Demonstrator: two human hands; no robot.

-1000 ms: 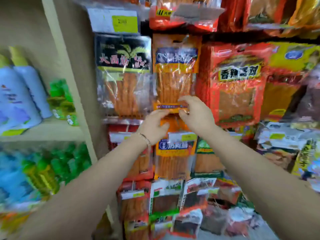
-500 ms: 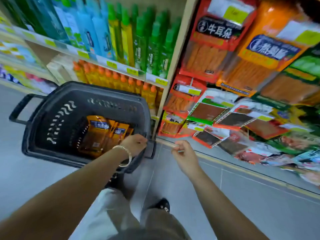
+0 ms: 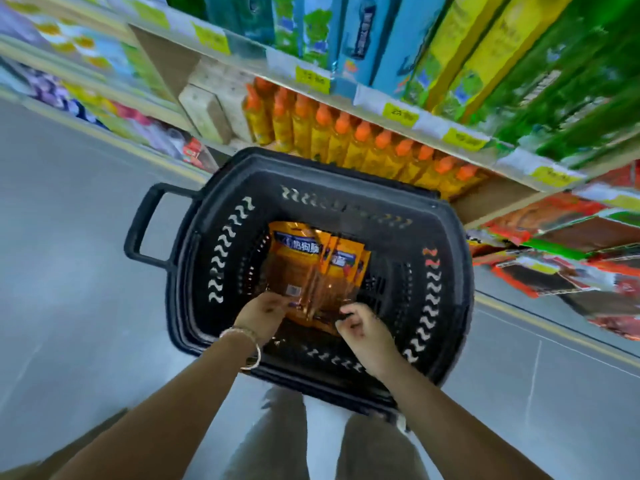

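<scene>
A black plastic shopping basket (image 3: 446, 327) stands on the floor below me, its handle (image 3: 138, 233) sticking out to the left. Inside lie several orange snack packets (image 3: 301, 258) with blue labels. My left hand (image 3: 266, 315), a bracelet on its wrist, pinches the near edge of the top packet. My right hand (image 3: 362, 332) has its fingers curled at the packet's near right corner. Both hands are over the basket's near side.
Behind the basket, shelves (image 3: 408, 116) carry a row of orange-capped yellow bottles (image 3: 349, 143), with blue, yellow and green boxes above. Red and orange snack packs (image 3: 554, 251) hang at the right. Grey floor (image 3: 69, 306) lies to the left, and my legs (image 3: 374, 448) are below.
I have turned from the hanging snack display down to the basket. Both hands moved from the hanging packet to inside the basket, where they hold a packet on the pile.
</scene>
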